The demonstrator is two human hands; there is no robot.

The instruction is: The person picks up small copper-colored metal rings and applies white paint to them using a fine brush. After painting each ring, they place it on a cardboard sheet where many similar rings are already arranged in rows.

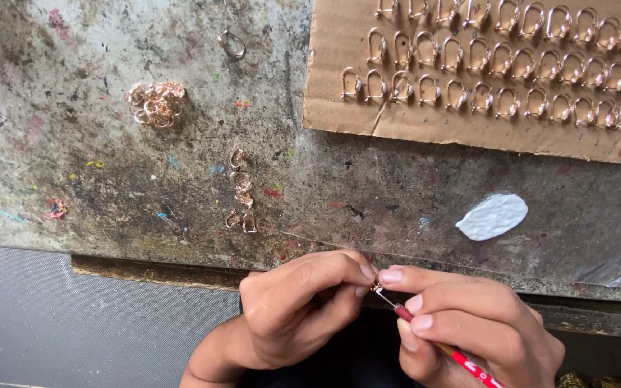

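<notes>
Pinching a tiny gold ring (377,287) in the left hand (303,305) at the desk's (109,179) near edge, the right hand (468,327) gripping a thin red brush (440,348) touching it, looks light, fiddly, easily bent, so hold by the rim.
</notes>
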